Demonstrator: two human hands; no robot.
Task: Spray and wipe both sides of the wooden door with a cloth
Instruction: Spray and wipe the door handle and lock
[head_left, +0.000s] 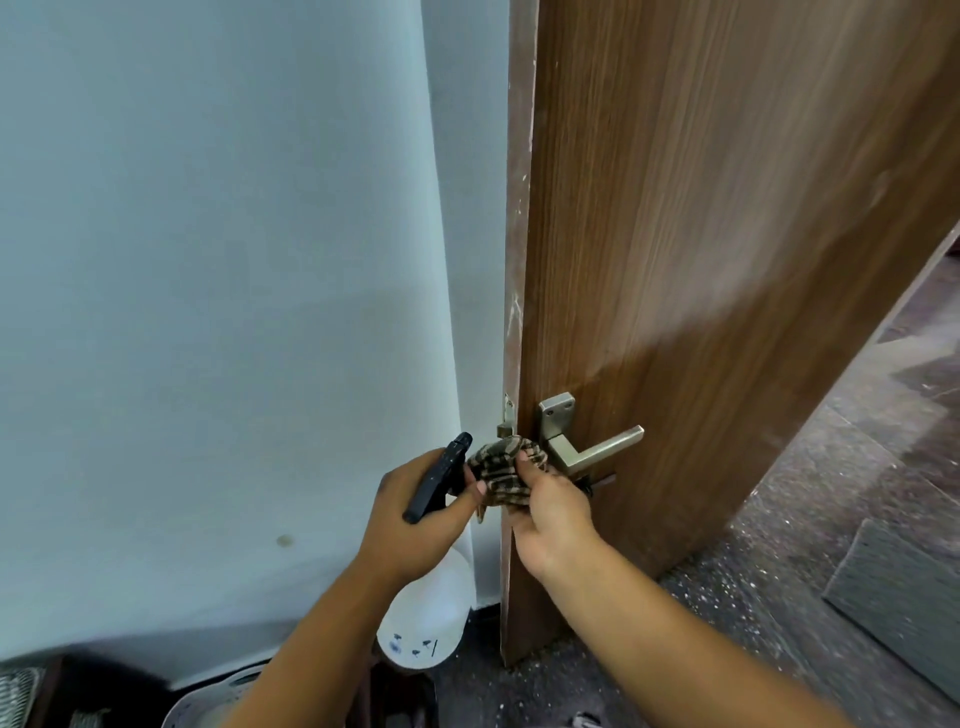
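A pale wall (218, 260) fills the left of the scene. Low in front of it, the left hand (415, 525) is curled round the neck of a white spray bottle (426, 618), whose black trigger head (439, 478) sticks up past the fingers, the thumb lying across towards the cloth. Just to the right, the right hand (550, 519) grips a bunched, patterned cloth (501, 475) with fingers closed over it, holding it against the near edge of the wooden door (701, 234) beside the metal lever handle (592, 447). The door stands open, edge-on to the camera. Further right lies speckled dark floor (810, 519) with a grey mat (904, 592).
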